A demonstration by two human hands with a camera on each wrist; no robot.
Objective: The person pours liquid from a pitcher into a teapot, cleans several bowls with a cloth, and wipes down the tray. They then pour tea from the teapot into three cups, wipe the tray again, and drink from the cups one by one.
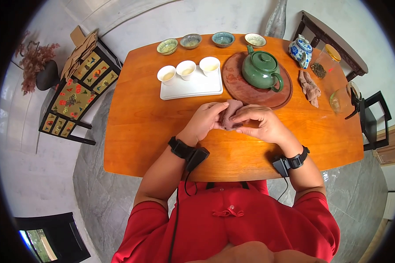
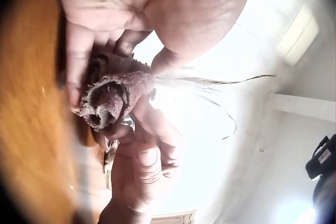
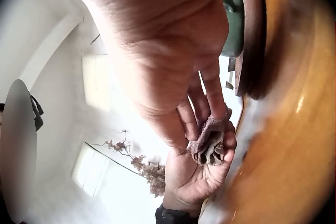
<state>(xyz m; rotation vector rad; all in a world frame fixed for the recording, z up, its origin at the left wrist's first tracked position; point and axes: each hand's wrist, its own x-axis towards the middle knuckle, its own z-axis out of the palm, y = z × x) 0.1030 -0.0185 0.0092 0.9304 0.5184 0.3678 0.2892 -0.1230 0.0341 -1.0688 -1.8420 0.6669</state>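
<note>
A mauve-brown tea cloth (image 1: 231, 115), folded into a thick roll, is between the two hands, over the near side of the wooden table. My left hand (image 1: 205, 122) grips it from the left, its thumb along the upper edge. From the right, my right hand (image 1: 264, 124) pinches it between thumb and bent fingers. The left wrist view shows the end of the rolled cloth (image 2: 107, 100), with layers curling inward. In the right wrist view the cloth (image 3: 211, 142) lies against the left palm, under the right fingertips.
Ahead stands a white tray (image 1: 193, 91) bearing three white cups (image 1: 186, 70). A green teapot (image 1: 261, 70) sits on a round brown board (image 1: 232, 81). Several glazed bowls (image 1: 223, 39) line the far edge. At right are another crumpled cloth (image 1: 309, 89), a blue-and-white pot (image 1: 300, 51) and glass vessels (image 1: 338, 101).
</note>
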